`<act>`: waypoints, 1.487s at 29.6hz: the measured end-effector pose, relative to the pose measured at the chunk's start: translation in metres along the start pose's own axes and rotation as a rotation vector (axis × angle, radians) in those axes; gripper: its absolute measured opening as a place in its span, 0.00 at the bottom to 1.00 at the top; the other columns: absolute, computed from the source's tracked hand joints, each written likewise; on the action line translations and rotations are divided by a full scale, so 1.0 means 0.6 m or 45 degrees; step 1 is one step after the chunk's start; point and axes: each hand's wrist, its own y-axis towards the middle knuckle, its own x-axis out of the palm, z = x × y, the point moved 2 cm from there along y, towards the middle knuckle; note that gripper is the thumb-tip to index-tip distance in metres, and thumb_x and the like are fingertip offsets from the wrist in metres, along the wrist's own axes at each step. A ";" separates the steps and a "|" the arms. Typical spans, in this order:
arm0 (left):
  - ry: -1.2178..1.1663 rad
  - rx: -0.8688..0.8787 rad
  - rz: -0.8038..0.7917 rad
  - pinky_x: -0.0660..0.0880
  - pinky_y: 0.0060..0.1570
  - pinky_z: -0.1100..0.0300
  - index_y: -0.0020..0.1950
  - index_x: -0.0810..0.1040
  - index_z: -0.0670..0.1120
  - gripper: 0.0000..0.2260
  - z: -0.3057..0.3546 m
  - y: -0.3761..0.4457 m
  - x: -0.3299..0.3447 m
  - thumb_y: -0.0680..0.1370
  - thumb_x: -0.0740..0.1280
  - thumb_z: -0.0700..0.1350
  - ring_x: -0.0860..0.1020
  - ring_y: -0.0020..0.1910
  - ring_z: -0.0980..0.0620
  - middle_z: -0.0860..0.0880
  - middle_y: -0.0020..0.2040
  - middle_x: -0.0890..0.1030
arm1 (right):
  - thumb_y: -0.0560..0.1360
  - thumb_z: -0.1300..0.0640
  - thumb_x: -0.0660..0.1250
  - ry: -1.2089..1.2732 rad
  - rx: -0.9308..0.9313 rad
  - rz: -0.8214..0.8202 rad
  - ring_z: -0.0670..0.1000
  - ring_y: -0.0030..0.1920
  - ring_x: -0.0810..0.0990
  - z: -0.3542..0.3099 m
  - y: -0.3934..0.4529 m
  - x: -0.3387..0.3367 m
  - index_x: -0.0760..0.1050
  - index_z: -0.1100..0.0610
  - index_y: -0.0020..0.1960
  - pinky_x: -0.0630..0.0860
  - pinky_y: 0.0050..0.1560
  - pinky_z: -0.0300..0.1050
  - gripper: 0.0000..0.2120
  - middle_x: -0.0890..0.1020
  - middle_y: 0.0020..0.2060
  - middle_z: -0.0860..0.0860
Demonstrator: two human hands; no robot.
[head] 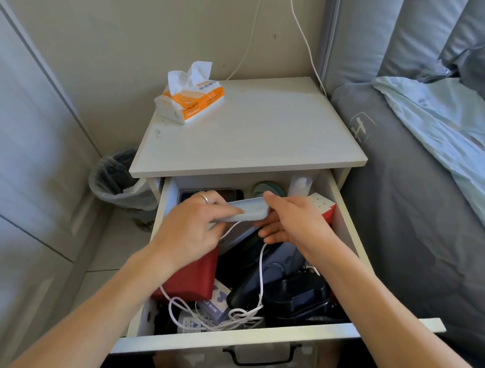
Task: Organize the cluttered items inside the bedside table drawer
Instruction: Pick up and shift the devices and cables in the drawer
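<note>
left hand (190, 227): grips the left end of a pale blue case (247, 210), fingers curled over its top, a ring on one finger
right hand (291, 222): pinches the case's right end, thumb on top, fingers under
case: held above the open drawer (229, 340)
drawer: crammed with a red box (192, 279), dark pouches, a tangled white cable (241, 314)
surface (265, 134): carries a tissue pack (192, 98)
</note>
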 end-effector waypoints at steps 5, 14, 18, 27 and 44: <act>0.087 -0.101 -0.102 0.76 0.55 0.54 0.61 0.84 0.51 0.14 -0.072 0.043 -0.004 0.77 0.72 0.39 0.77 0.53 0.53 0.54 0.51 0.79 | 0.77 0.46 0.65 -0.570 -0.191 0.012 0.49 0.33 0.85 -0.003 0.021 0.007 0.81 0.56 0.43 0.84 0.37 0.47 0.14 0.85 0.33 0.49; 0.591 0.000 -0.217 0.72 0.41 0.54 0.63 0.82 0.55 0.14 -0.179 0.094 0.060 0.79 0.68 0.44 0.75 0.57 0.46 0.49 0.52 0.77 | 0.75 0.59 0.61 -1.016 -0.156 0.052 0.56 0.40 0.79 -0.023 0.124 0.062 0.79 0.64 0.46 0.72 0.36 0.44 0.11 0.82 0.39 0.56; 0.641 -0.037 -0.353 0.64 0.38 0.56 0.63 0.81 0.56 0.16 -0.194 0.094 0.084 0.78 0.69 0.42 0.77 0.55 0.44 0.48 0.53 0.75 | 0.75 0.61 0.61 -1.048 -0.052 0.077 0.53 0.37 0.74 -0.010 0.151 0.078 0.74 0.63 0.41 0.68 0.33 0.42 0.07 0.76 0.36 0.54; 0.710 -0.224 -0.379 0.70 0.41 0.54 0.57 0.80 0.45 0.12 -0.194 0.084 0.076 0.77 0.62 0.35 0.77 0.54 0.41 0.41 0.62 0.74 | 0.72 0.65 0.62 -0.841 -0.034 0.205 0.48 0.32 0.71 0.032 0.177 0.115 0.76 0.62 0.39 0.66 0.25 0.37 0.05 0.76 0.34 0.53; 0.720 -0.126 -0.349 0.66 0.35 0.53 0.45 0.78 0.37 0.05 -0.182 0.071 0.073 0.78 0.63 0.33 0.73 0.46 0.44 0.47 0.40 0.67 | 0.71 0.61 0.69 -0.877 -0.169 0.292 0.50 0.44 0.75 0.066 0.177 0.130 0.76 0.62 0.58 0.63 0.23 0.30 0.16 0.81 0.51 0.56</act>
